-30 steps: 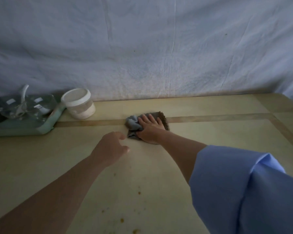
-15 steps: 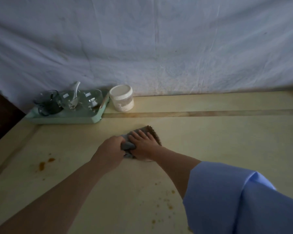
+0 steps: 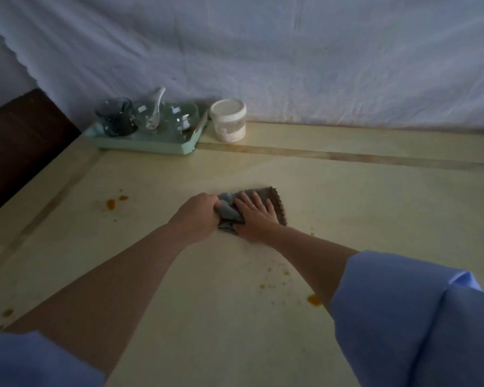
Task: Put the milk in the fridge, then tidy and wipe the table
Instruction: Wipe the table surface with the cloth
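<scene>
Hands meet on our grey cloth (image 3: 252, 208) at the middle of the yellow table (image 3: 347, 208). Our right hand (image 3: 256, 217) lies flat on it, fingers (image 3: 256, 198) spread and pressing down. Our left hand (image 3: 197, 216) has its fingers curled around the cloth's bunched left end. Orange stains (image 3: 111, 203) dot the surface left of the hands, more (image 3: 313, 299) nearer us. A mint tray (image 3: 151, 142) of glassware and a white lidded jar (image 3: 228, 120) stand at the far edge. We see no milk.
</scene>
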The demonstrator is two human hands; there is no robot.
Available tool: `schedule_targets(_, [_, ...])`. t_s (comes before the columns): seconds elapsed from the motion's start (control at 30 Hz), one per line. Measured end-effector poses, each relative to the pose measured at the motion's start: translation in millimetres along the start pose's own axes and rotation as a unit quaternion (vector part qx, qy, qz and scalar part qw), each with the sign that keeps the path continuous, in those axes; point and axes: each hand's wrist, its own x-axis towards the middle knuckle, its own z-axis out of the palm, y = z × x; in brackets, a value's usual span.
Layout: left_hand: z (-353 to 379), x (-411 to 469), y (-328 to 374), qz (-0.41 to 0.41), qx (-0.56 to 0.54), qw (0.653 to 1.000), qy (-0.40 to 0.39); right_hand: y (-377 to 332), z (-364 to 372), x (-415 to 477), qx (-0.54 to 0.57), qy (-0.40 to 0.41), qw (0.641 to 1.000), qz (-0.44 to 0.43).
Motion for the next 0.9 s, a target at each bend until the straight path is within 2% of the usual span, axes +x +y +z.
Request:
schedule_targets(0.13, [15, -17, -21, -0.047, 0.008, 0.999, -0.012, 9, -5, -17, 0.035, 0.025, 0.999, -0.020])
schedule_targets(0.43, [13, -16, -82, -0.076, 0.014, 0.997, 0.009, -24, 5, 20, -0.038, 0.011, 0.999, 0.028])
schedule_targets(0.57, [3, -17, -120, -0.077, 0.014, 0.997, -0.004, -67, 12, 46, -0.051, 0.004, 0.998, 0.028])
schedule_targets(0.73, [-13, -23, -165, -0.098, 0.038, 0.994, 0.002, -136, 38, 62, -0.058, -0.021, 0.997, -0.041])
schedule_targets(0.83, [-19, -26, -179, -0.109, 0.032, 0.993, -0.014, -135, 42, 59, -0.068, -0.036, 0.996, -0.048])
schedule_targets(0.9, [-22, -27, -184, -0.102, 0.012, 0.994, -0.022, -120, 34, 61, -0.060, -0.017, 0.998, -0.012])
